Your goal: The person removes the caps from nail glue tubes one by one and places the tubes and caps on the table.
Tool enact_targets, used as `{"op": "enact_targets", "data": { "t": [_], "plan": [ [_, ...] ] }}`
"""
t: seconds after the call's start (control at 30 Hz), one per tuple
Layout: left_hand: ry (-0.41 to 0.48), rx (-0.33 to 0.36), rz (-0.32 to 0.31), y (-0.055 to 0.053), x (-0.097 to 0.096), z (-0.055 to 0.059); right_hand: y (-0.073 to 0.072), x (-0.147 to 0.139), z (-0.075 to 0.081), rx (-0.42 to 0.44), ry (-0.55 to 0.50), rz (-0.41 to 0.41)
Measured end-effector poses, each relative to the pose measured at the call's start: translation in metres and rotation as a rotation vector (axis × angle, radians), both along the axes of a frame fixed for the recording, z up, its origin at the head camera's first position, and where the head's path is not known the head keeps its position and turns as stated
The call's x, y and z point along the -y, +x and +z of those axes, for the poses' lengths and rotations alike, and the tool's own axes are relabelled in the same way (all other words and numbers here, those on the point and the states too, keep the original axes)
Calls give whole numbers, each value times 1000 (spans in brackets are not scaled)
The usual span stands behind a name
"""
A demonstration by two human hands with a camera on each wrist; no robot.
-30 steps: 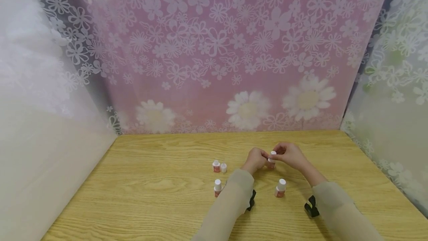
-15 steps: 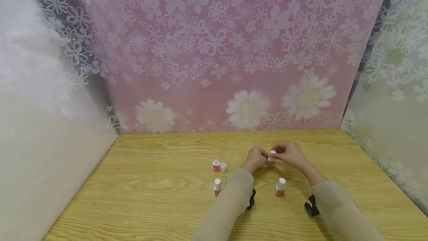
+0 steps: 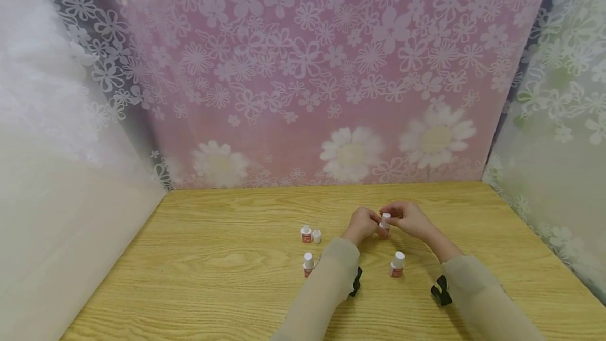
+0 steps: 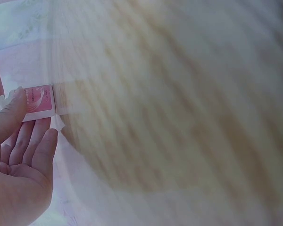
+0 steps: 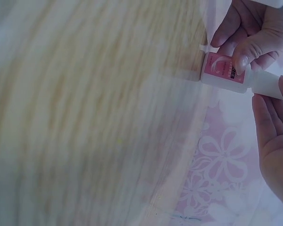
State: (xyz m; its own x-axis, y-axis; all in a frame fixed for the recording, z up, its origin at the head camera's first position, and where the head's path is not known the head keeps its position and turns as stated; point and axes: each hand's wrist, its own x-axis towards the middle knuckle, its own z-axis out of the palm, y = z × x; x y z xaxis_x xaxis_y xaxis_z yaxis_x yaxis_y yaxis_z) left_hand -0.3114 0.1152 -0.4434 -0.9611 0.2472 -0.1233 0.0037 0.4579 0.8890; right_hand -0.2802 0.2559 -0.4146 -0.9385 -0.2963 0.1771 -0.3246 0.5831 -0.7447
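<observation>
A small white bottle with a red label point(image 5: 220, 70) stands upright, its base at the tabletop. My left hand point(image 3: 362, 223) holds its body, thumb across the label in the left wrist view. From the other side, my right hand point(image 3: 413, 220) pinches the white cap point(image 5: 265, 84) between thumb and fingers. The cap sits on the bottle's neck. Nearer to me, another capped bottle point(image 3: 397, 265) stands below the right hand in the head view. One more capped bottle point(image 3: 308, 263) is partly hidden by my left sleeve.
Left of my hands stands an uncapped bottle point(image 3: 306, 236) with a loose white cap point(image 3: 316, 237) beside it. The wood-grain table point(image 3: 199, 272) ends at a pink flowered curtain point(image 3: 284, 93), with pale sheets on both sides.
My right fingers have shifted slightly left around the cap, as if turned. The left hand keeps its hold on the bottle, and the other bottles have not moved.
</observation>
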Motion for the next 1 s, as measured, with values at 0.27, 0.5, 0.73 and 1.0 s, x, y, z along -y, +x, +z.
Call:
{"op": "enact_targets", "data": {
  "t": [0.27, 0.5, 0.73, 1.0],
  "plan": [
    [-33, -5, -2, -2, 0, -2, 0, 1, -1, 9, 3, -13],
    [-25, -12, -9, -2, 1, -1, -1, 3, -2, -8, 78, -119],
    [-1, -12, -10, -1, 0, -1, 0, 4, -1, -29, 79, -129],
    [-5, -11, -14, 0, 1, -1, 0, 3, -2, -39, 65, -78]
  ]
}}
